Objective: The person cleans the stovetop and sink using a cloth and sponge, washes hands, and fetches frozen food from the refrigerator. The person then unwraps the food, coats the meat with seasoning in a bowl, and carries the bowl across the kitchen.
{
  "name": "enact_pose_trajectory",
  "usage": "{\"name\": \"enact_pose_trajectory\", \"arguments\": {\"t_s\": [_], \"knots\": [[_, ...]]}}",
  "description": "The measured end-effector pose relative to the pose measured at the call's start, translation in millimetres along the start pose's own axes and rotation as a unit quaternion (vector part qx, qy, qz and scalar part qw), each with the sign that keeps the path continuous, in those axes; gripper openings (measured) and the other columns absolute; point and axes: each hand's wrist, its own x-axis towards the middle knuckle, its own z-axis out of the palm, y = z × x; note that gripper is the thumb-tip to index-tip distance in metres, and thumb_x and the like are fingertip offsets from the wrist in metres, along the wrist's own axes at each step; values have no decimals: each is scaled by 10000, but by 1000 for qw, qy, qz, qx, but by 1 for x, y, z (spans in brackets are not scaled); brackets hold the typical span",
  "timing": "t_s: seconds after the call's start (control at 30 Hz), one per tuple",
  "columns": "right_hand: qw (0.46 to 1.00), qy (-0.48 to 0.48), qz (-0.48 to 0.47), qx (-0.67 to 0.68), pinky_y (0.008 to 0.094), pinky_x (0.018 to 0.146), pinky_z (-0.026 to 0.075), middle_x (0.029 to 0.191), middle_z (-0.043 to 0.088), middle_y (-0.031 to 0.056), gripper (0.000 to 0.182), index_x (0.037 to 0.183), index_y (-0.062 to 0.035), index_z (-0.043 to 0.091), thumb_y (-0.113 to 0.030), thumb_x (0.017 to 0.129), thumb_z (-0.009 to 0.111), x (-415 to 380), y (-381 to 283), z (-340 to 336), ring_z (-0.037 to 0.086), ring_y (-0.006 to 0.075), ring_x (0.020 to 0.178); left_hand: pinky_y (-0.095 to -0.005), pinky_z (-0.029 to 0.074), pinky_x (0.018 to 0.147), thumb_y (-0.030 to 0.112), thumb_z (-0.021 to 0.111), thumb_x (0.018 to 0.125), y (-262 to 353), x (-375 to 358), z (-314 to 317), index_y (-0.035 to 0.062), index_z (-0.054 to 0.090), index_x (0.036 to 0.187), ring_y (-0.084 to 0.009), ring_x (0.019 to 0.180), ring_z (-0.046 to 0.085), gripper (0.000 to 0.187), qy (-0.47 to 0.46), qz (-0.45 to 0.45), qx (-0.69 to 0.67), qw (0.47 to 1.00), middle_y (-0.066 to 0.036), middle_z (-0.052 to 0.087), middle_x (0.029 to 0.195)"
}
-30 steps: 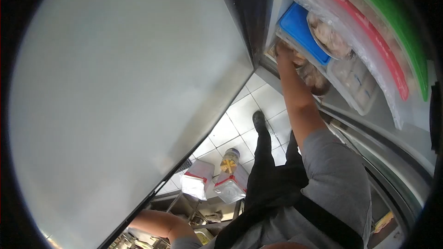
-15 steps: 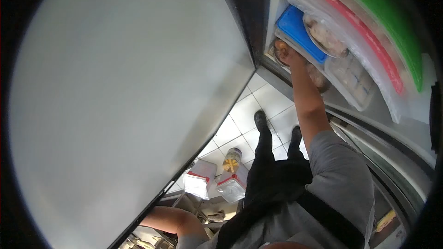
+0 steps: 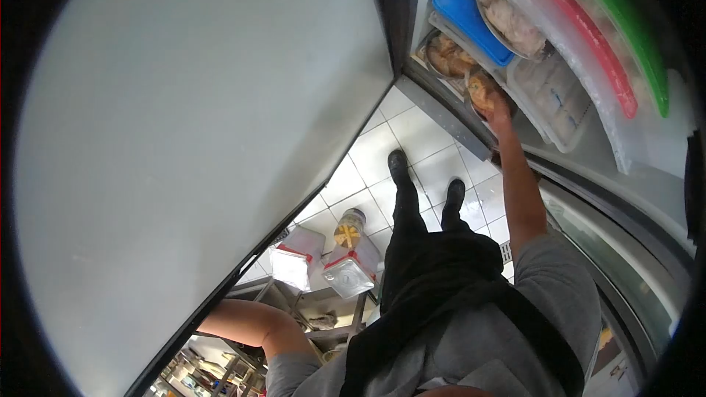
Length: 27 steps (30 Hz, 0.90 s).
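My right hand (image 3: 498, 112) reaches into an open fridge or freezer, fingers closed around an orange-brown piece of meat (image 3: 482, 91) over a round metal bowl (image 3: 507, 100). Beside it, nearer the door hinge, stands a second metal bowl (image 3: 429, 65) with similar meat (image 3: 450, 55) in it. A clear plastic container (image 3: 562, 106) and a blue lid (image 3: 467, 11) lie just past the bowls. My left forearm passes behind the edge of the large pale door (image 3: 206, 140), which hides my left hand.
A dish of pale meat (image 3: 511, 22) rests by the blue lid. Further in are a red-edged bag (image 3: 588, 37) and a green-edged one (image 3: 632, 37). On the tiled floor (image 3: 426, 125) by my legs stand a jar (image 3: 350, 226) and square tins (image 3: 350, 276).
My right hand has moved from the bowl near the hinge to the bowl nearer me, with the meat. The first bowl's contents are now uncovered. The view has shifted slightly.
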Motion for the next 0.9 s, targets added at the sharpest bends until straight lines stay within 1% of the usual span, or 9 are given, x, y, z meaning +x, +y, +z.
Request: {"name": "enact_pose_trajectory", "arguments": {"t_s": [0.2, 0.33, 0.4, 0.5, 0.63, 0.67, 0.73, 0.83, 0.9], "knots": [[938, 42, -45, -340, 280, 821, 438, 1158, 540, 86, 560, 1242, 11, 460, -298, 803, 619, 50, -16, 49, 540, 187, 954, -358, 429, 886, 244, 520, 900, 6, -2, -2, -23, 486, 1200, -226, 970, 537, 403, -1, 2, 3, 1000, -152, 533, 1124], [802, -41, -248, -542, 301, 830, 437, 992, 628, 92, 427, 1117, -48, 586, -327, 796, 623, 54, 33, 60, 566, 196, 909, -358, 428, 887, 245, 523, 899, 11, -2, -5, -23, 484, 1202, -225, 970, 536, 406, -4, 1, -2, 1000, -153, 532, 1123], [599, -129, -135, -779, 376, 851, 463, 1127, 583, 192, 436, 1180, -80, 543, -310, 811, 570, 30, 45, 61, 581, 273, 995, -358, 428, 888, 245, 525, 899, 13, -2, -4, -23, 483, 1203, -225, 970, 536, 408, -7, 2, -13, 1000, -153, 532, 1123], [912, -215, -86, -339, 330, 933, 414, 1193, 561, 90, 432, 1209, -52, 539, -286, 847, 563, -90, 47, 67, 534, 189, 1071, -358, 427, 889, 246, 527, 898, 18, -5, -3, -23, 481, 1205, -225, 970, 535, 411, -15, 5, -33, 999, -154, 531, 1122], [915, -336, 221, 11, 302, 746, 519, 1066, 566, 56, 384, 1194, -59, 524, -277, 883, 575, -168, 78, 31, 574, 147, 927, -358, 427, 890, 247, 530, 896, 29, -17, 3, -22, 479, 1208, -225, 969, 535, 414, -33, 20, -77, 996, -155, 530, 1121], [949, -268, 83, -142, 309, 777, 513, 1064, 558, 56, 388, 1178, -49, 530, -193, 836, 643, -209, 63, 35, 576, 159, 920, -358, 426, 890, 247, 530, 896, 34, -22, 6, -22, 479, 1208, -225, 969, 535, 415, -44, 25, -92, 994, -155, 530, 1121], [729, -310, -220, -570, 344, 955, 411, 1174, 537, 76, 610, 1256, -31, 472, -232, 743, 733, -243, 43, 9, 516, 237, 1090, -358, 426, 891, 247, 532, 895, 47, -36, 19, -22, 478, 1209, -225, 969, 534, 417, -73, 41, -128, 988, -156, 530, 1120], [969, -202, 138, -42, 337, 891, 480, 1197, 527, 148, 651, 1310, 11, 361, -141, 778, 704, -297, 23, -14, 570, 248, 1034, -358, 426, 891, 248, 534, 894, 78, -66, 39, -22, 477, 1211, -224, 969, 534, 420, -132, 69, -196, 969, -157, 529, 1120], [984, -162, 74, 20, 335, 879, 495, 1190, 526, 171, 652, 1314, 33, 322, -116, 792, 685, -354, -10, -26, 584, 252, 1016, -358, 425, 892, 248, 536, 894, 106, -90, 50, -22, 476, 1212, -224, 969, 534, 422, -178, 92, -241, 950, -157, 529, 1119]]}}
